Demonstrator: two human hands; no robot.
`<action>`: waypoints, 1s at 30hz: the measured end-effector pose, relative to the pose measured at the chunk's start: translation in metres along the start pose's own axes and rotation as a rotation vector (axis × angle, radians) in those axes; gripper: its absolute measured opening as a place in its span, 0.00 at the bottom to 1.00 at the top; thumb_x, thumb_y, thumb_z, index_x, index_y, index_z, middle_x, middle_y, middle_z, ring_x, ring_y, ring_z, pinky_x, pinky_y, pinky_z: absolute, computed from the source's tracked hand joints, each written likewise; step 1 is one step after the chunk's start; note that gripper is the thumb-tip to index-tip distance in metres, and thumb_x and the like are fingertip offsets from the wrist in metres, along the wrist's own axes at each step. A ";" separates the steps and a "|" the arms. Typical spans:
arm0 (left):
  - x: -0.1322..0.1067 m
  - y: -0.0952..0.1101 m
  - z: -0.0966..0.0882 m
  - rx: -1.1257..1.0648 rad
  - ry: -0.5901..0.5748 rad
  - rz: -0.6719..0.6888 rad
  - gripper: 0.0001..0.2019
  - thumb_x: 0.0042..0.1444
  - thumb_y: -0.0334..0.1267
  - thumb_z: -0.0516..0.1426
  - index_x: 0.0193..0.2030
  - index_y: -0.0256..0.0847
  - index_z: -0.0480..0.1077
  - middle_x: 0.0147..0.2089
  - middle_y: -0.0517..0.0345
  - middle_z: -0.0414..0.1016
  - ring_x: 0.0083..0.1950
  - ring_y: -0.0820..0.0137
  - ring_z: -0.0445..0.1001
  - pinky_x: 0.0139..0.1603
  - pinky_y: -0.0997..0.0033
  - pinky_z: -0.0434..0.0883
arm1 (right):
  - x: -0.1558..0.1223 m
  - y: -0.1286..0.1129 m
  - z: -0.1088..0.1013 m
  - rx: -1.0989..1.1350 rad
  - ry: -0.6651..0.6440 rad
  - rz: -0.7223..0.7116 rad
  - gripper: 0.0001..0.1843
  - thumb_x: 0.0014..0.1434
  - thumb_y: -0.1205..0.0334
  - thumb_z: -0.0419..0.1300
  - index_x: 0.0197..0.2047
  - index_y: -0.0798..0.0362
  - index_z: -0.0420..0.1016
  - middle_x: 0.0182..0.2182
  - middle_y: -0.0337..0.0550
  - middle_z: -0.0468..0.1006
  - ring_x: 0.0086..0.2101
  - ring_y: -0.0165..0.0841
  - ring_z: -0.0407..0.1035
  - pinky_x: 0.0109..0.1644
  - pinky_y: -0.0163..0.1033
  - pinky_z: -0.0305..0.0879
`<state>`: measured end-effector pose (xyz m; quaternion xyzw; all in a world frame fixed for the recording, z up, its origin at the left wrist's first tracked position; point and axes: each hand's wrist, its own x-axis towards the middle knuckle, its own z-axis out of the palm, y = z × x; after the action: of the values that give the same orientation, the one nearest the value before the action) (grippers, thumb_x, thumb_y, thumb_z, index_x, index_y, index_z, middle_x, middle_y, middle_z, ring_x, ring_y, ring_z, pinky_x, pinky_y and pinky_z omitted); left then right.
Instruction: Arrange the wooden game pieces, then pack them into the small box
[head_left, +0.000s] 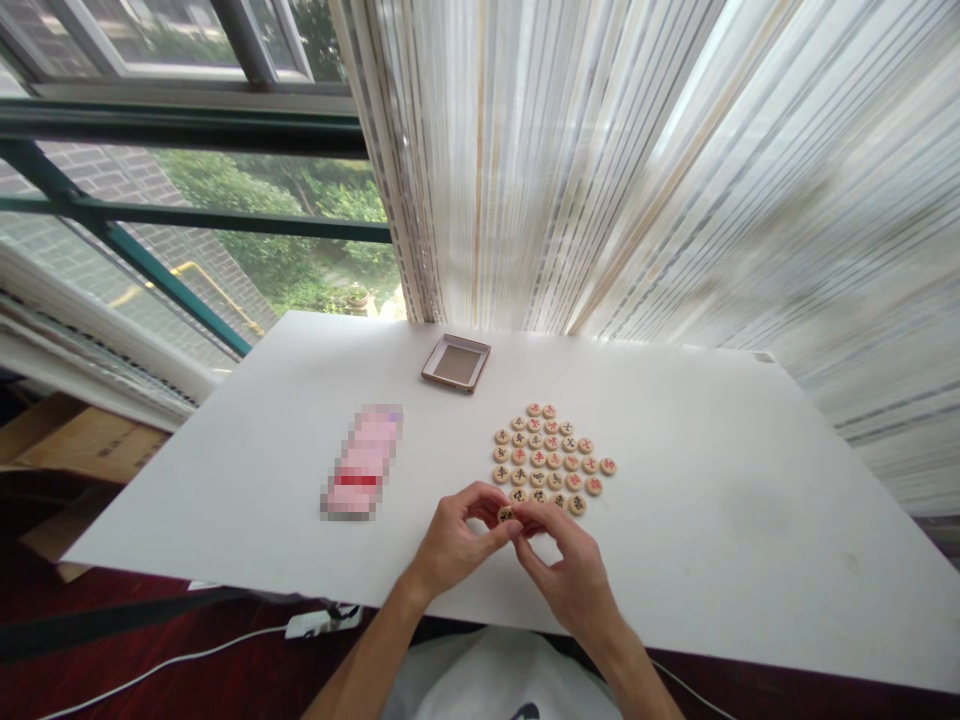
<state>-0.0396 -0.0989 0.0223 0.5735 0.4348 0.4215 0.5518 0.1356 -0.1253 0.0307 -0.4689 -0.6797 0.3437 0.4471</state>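
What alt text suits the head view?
The left hand and right hand pinch a round wooden piece beside a cluster of similar pieces on a white table. A square tray lies beyond, a blurred pink item to the left.

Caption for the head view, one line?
Left hand and right hand pinch a wooden disc beside a cluster of discs on a white table; a shallow box lies beyond.
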 end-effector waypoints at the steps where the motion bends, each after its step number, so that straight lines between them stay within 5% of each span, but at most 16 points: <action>1: 0.000 0.001 0.001 0.001 0.012 -0.001 0.12 0.55 0.42 0.66 0.42 0.38 0.74 0.38 0.56 0.80 0.39 0.69 0.79 0.43 0.72 0.76 | -0.001 0.000 0.000 -0.022 0.001 -0.022 0.15 0.63 0.69 0.60 0.52 0.45 0.75 0.41 0.41 0.80 0.38 0.33 0.76 0.45 0.40 0.75; 9: -0.001 0.009 0.001 0.045 0.014 -0.015 0.11 0.62 0.43 0.61 0.42 0.38 0.77 0.38 0.54 0.83 0.40 0.67 0.82 0.44 0.71 0.77 | 0.000 -0.002 -0.003 -0.047 -0.008 -0.066 0.15 0.65 0.67 0.60 0.54 0.45 0.74 0.41 0.42 0.79 0.38 0.34 0.75 0.44 0.40 0.75; 15: -0.003 0.011 -0.007 0.055 -0.078 -0.007 0.14 0.67 0.42 0.55 0.52 0.39 0.76 0.43 0.52 0.82 0.41 0.68 0.81 0.44 0.69 0.77 | 0.001 0.001 -0.007 0.010 -0.024 -0.020 0.17 0.66 0.67 0.58 0.56 0.44 0.73 0.43 0.43 0.79 0.40 0.34 0.76 0.46 0.40 0.75; 30: -0.008 0.010 -0.005 0.104 -0.090 -0.010 0.16 0.63 0.41 0.60 0.56 0.41 0.72 0.47 0.53 0.81 0.45 0.67 0.80 0.52 0.66 0.77 | 0.001 -0.002 -0.013 0.124 -0.042 0.144 0.12 0.66 0.61 0.59 0.53 0.47 0.75 0.45 0.45 0.81 0.42 0.35 0.78 0.48 0.40 0.76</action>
<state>-0.0465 -0.1051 0.0321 0.6178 0.4335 0.3692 0.5423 0.1473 -0.1245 0.0376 -0.4806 -0.6309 0.4263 0.4350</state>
